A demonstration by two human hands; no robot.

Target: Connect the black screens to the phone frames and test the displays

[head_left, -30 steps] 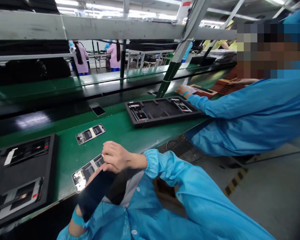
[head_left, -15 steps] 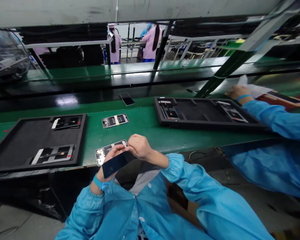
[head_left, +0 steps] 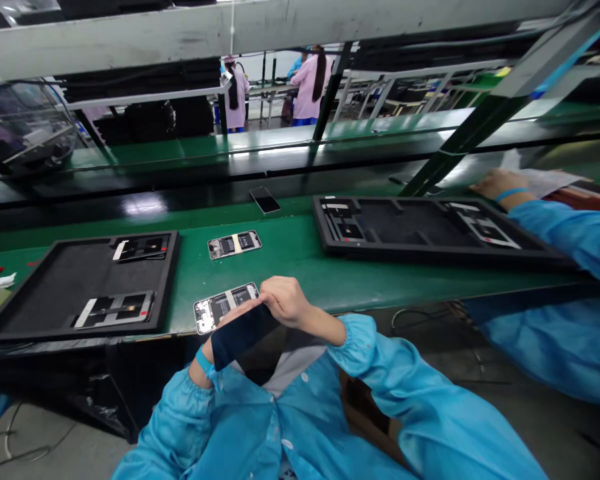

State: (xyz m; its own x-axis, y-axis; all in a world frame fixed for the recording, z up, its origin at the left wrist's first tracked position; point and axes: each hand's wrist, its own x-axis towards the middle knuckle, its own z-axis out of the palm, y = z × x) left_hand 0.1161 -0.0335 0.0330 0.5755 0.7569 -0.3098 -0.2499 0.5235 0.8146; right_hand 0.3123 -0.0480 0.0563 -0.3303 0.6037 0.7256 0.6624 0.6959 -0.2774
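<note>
A dark phone screen (head_left: pixel 243 337) is held tilted just in front of the bench edge. My left hand (head_left: pixel 231 316) supports it from behind, mostly hidden by the panel. At its upper right corner, the fingers of my right hand (head_left: pixel 286 301) are pinched together against the edge; whether they grip anything thinner there is hidden. Right behind my hands, an opened phone body (head_left: pixel 211 314) with a pale strip across it lies on the green bench. Farther back sits a second opened phone body (head_left: pixel 235 245), also with a pale strip.
On the left lies a black foam tray (head_left: pixel 55 280) holding screen assemblies (head_left: pixel 115 310). Another black tray (head_left: pixel 395 248) with screen parts stands right. A dark-faced phone (head_left: pixel 265 199) rests at the back. A co-worker's hand (head_left: pixel 503 183) reaches in beside a slanted post (head_left: pixel 460 150).
The view has shifted slightly. My hands still hold the screen, and less of my left fingers shows above it. The co-worker's hand stays by the right tray.
</note>
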